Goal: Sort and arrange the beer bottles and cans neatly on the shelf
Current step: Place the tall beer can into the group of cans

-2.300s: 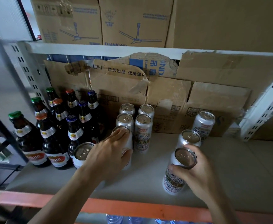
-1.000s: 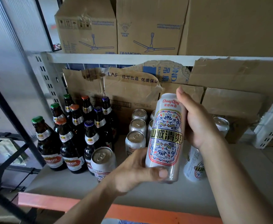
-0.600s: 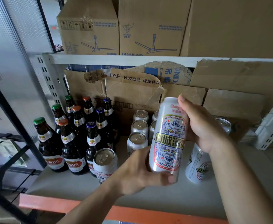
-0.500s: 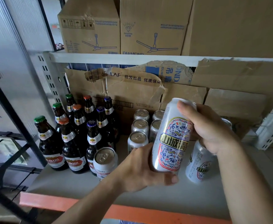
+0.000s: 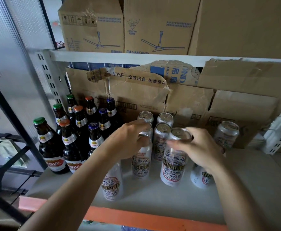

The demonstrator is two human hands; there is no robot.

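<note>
- Fingers [image 5: 176, 145] of right hand [image 5: 201, 147] clamped round top rim of tall white patterned-label aluminium beer can [image 5: 174, 165].
- Can upright, long axis vertical, directly below those fingers, base seemingly on pale grey shelf [image 5: 253, 189], just in front of the right-hand can column.
- Left hand [image 5: 128, 140] over neighbouring white can [image 5: 140, 164]; blurred, grip cannot be told.

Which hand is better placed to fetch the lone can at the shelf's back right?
Probably right. The right hand, gripping the right-row can, is nearer the lone can; the left hand holds the left-row can, further away.
</note>
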